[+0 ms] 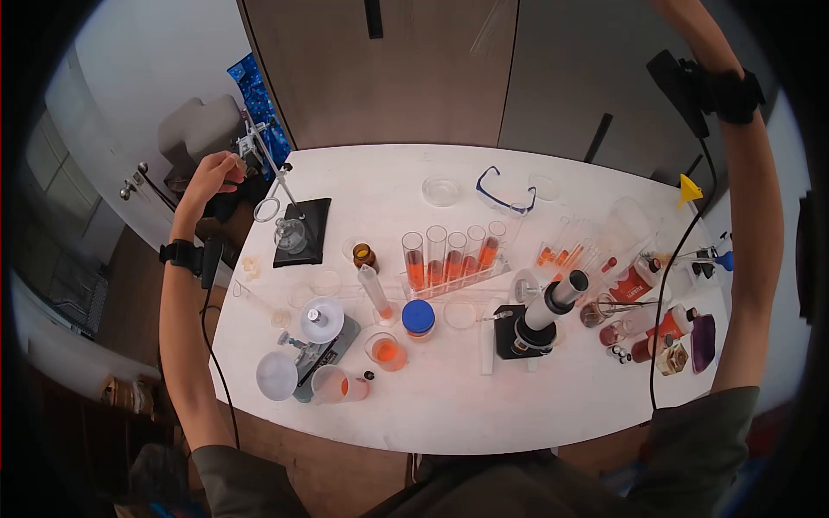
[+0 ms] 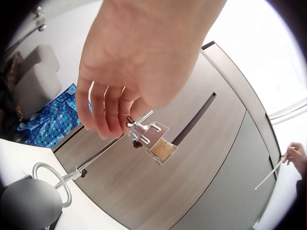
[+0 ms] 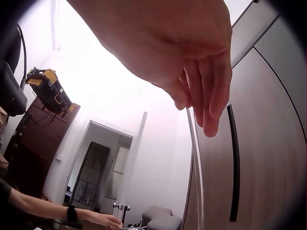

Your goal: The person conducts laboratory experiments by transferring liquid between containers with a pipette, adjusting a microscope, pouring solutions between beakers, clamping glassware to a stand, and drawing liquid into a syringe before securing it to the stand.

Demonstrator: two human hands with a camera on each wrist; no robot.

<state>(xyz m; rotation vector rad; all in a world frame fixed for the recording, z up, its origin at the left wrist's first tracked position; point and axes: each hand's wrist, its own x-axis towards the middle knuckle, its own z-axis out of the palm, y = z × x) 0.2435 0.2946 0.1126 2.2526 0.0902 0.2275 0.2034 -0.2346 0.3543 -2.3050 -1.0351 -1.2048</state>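
Observation:
My left hand (image 1: 220, 175) is at the top of the retort stand, beyond the table's far left corner. In the left wrist view, my curled fingers pinch the end of the metal clamp (image 2: 139, 130), whose jaws carry a tan pad (image 2: 163, 150). The stand's rod (image 2: 103, 152) runs down from it to a metal ring (image 2: 67, 190). My right hand is raised out of the head view. In the right wrist view this hand (image 3: 192, 62) pinches a long thin glass tube (image 3: 195, 158) by its upper end; the tube hangs down.
Five test tubes (image 1: 436, 259) of orange liquid stand in a rack mid-table. Nearby are a balance (image 1: 332, 345), beakers (image 1: 387, 352), a blue-lidded jar (image 1: 419, 318) and a microscope (image 1: 540, 319). Bottles (image 1: 635, 281) crowd the right side; cabinet doors (image 1: 380, 86) rise behind the table.

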